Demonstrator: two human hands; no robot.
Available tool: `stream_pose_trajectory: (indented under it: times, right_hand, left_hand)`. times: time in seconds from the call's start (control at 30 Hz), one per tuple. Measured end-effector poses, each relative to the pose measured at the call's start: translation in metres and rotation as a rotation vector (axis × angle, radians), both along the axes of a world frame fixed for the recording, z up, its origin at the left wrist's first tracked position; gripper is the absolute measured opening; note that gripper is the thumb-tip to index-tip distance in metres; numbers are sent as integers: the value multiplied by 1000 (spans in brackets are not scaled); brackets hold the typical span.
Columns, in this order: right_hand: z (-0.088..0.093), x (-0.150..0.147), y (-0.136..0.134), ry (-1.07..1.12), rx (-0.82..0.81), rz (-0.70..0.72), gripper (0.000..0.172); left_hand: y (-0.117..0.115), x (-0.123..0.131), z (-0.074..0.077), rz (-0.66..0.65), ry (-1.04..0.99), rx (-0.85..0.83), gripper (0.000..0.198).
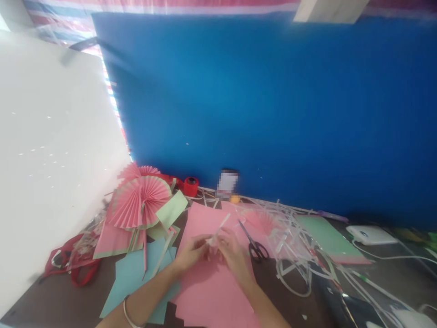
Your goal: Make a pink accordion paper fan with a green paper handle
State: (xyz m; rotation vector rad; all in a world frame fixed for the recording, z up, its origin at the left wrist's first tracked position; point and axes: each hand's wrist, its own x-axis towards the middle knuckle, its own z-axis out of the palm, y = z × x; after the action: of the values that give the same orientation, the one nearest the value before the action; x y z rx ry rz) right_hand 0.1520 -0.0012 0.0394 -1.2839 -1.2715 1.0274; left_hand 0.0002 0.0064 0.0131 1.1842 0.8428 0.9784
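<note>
In the head view my left hand [191, 251] and my right hand [235, 254] meet over a large pink paper sheet [211, 296]. Their fingers are pinched together around a thin white strip [224, 221], whose free end sticks up between them. The part of the strip at the fingertips is blurred and partly hidden. Just right of my right hand, dark-handled scissors [257, 249] lie with their blades pointing away from me. Blue paper sheets [128, 282] lie under my left forearm.
Folded pink paper fans [141, 200] and a pale green card [172, 209] are at the left. A red tape roll [191, 186] stands at the back. Tangled white strips [290, 234], a green sheet [329, 239] and a white power bank [372, 235] lie right. A blue panel [273, 100] closes off the back.
</note>
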Motion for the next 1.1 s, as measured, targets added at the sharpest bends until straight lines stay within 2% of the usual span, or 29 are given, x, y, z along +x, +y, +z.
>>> stream_pose_trajectory:
  times: [0.07,0.17,0.3,0.4,0.5,0.63,0.7,0.77,0.83,0.93,1.03,1.1]
  right_hand:
    - [-11,-8,13,88,-57,11,39]
    - [-24,-9,15,174,-65,-25,46]
    - [-30,-6,9,217,-8,-84,38]
    - [-33,-6,6,148,-12,-169,29]
    - [-38,-6,7,63,-6,-236,27]
    - [-43,-5,7,24,0,-237,23]
    - [-44,-5,6,-56,63,-241,20]
    - [-45,-3,4,-251,223,-249,19]
    - [-46,0,3,-498,434,-212,18]
    - [-48,6,5,-771,650,-7,26]
    - [-51,8,7,-840,675,162,36]
    - [-52,7,9,-796,644,155,31]
  left_hand:
    - [1,3,-2,39,-19,-63,40]
    - [2,6,-5,92,-10,-135,41]
    - [0,4,-3,64,26,-114,35]
    - [-1,1,3,44,75,-105,28]
    - [-2,0,7,38,110,-119,25]
    - [-1,1,6,29,116,-120,32]
    - [0,1,5,32,105,-130,35]
    - [0,1,6,46,94,-140,36]
    - [1,1,8,62,81,-138,36]
    - [1,1,11,72,54,-143,35]
    - [0,2,9,62,16,-174,35]
    - [-1,2,6,56,-11,-186,34]
